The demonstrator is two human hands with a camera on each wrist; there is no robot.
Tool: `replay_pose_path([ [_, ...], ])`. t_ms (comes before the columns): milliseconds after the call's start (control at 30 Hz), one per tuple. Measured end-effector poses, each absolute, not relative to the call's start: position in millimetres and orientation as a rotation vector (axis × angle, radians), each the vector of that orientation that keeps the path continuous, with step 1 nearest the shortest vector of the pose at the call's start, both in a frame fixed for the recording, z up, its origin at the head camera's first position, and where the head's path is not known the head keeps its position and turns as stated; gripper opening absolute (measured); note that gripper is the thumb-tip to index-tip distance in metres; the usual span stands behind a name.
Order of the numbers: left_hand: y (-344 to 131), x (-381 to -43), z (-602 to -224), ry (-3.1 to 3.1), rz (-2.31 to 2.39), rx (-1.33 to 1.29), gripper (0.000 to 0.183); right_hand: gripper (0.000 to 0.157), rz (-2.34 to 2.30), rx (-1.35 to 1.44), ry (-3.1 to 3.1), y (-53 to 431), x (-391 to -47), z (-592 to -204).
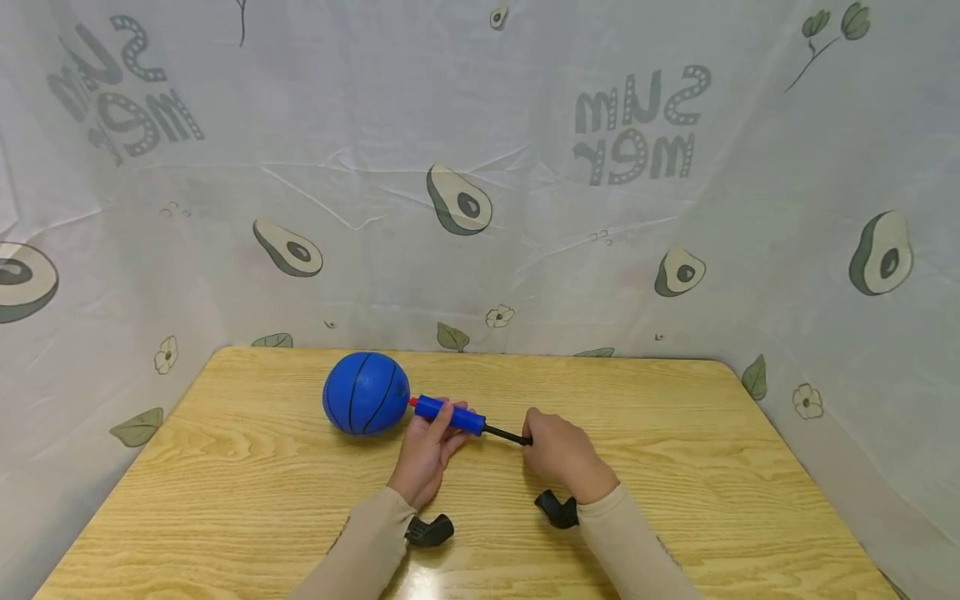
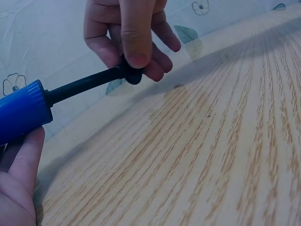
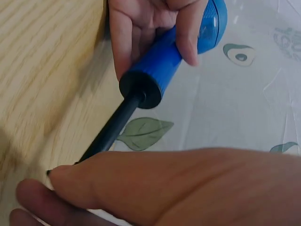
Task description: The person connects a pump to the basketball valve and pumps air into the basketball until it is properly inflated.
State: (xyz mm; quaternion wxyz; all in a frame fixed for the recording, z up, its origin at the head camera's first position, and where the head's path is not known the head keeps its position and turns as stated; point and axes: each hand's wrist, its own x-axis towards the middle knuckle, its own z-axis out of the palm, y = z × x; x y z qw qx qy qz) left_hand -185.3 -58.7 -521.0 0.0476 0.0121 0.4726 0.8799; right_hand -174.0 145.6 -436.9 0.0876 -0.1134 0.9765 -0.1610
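Observation:
A blue ball with black seams rests on the table's left half. The red tip of a blue hand pump meets the ball's right side. My left hand grips the pump's blue barrel, thumb on top and fingers beneath. Out of the barrel's right end comes a black rod, well extended. At the rod's far end my right hand pinches the small black handle between thumb and fingers. In the right wrist view, the left hand wraps the barrel, with the ball behind it.
A light wooden table carries everything. Behind and beside it hangs a pale sheet printed with avocados, leaves and lettering. Black wrist-worn pieces stick out by both sleeves.

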Motion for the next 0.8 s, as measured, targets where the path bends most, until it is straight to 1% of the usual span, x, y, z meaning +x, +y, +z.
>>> replay_pose_path([
  [167,-59,-186,-521,1.429,2.695,0.027,0.043,0.013,-0.452,-0.313,2.881,150,-173,-434],
  [333,-59,-186,-520,1.445,2.693,0.020,0.049,0.011,-0.489,-0.371,2.892,149,-174,-433],
  [567,-59,-185,-519,1.465,2.678,-0.012,0.051,0.014,-0.548,-0.581,2.947,142,-176,-437],
  [800,-59,-186,-519,1.472,2.668,-0.003,0.051,0.013,-0.641,-0.822,2.963,134,-178,-441],
])
